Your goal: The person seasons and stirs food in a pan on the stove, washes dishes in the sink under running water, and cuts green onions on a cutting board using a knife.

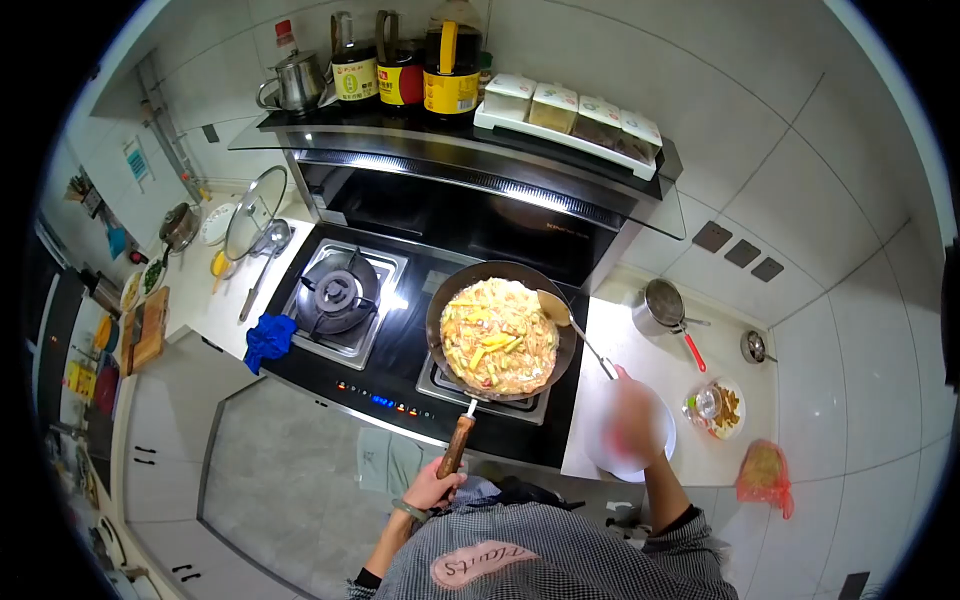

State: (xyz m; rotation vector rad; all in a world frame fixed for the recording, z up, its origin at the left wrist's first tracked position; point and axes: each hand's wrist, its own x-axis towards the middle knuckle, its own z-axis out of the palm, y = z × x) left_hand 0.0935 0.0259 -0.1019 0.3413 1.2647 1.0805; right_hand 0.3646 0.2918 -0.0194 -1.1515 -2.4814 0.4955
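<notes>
My left hand (pixel 431 488) is closed around the wooden handle (pixel 458 446) of a dark wok (pixel 436 330) on the right burner. The wok holds noodle-like strips with yellow and green pieces (pixel 497 340). A spatula with a wooden-looking head (pixel 553 308) leans over the wok's right side, its metal shaft slanting toward my right hand (pixel 638 415). Motion smears that hand, which is over a white bowl (pixel 655 465) on the right counter. Whether its fingers grip the spatula's end or the bowl cannot be made out.
The left burner (pixel 340 290) has a blue cloth (pixel 268 342) beside it. A ladle (pixel 262 270) and glass lid (pixel 256 213) are farther left. Right: a red-handled saucepan (pixel 662 306) and a plate of food (pixel 732 408). Bottles (pixel 452 65) and a seasoning box (pixel 568 118) stand on the shelf above.
</notes>
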